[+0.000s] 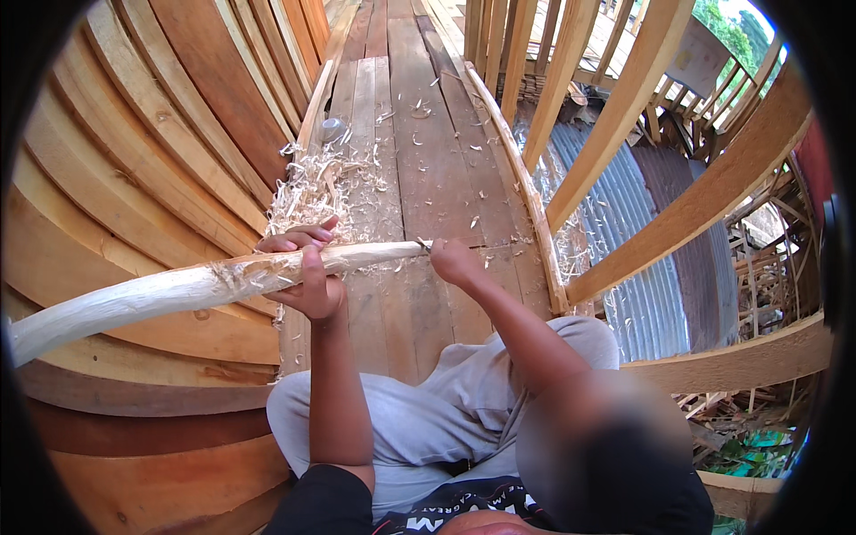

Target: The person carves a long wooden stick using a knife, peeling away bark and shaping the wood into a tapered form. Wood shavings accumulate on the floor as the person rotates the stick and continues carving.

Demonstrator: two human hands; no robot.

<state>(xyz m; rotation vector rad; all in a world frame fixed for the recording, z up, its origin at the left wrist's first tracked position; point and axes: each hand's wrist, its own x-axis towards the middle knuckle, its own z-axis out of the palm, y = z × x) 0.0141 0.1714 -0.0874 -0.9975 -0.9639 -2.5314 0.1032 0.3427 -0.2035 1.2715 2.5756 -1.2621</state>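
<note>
Beyond the left hand [323, 296], clamped round a peeled wooden pole [152, 301]: curled shavings [308, 192]. Right hand [456, 262] fisted at pole tip (contents unclear).

This looks like a raised timber veranda [379, 312], serving as a woodworking spot: a narrow plank floor [426, 169] runs between a board wall [134, 214] on 1 side and a slatted wooden railing [613, 125] on the other, curled wood shavings [312, 192] litter it, and corrugated metal sheets [615, 223] show below.
</note>
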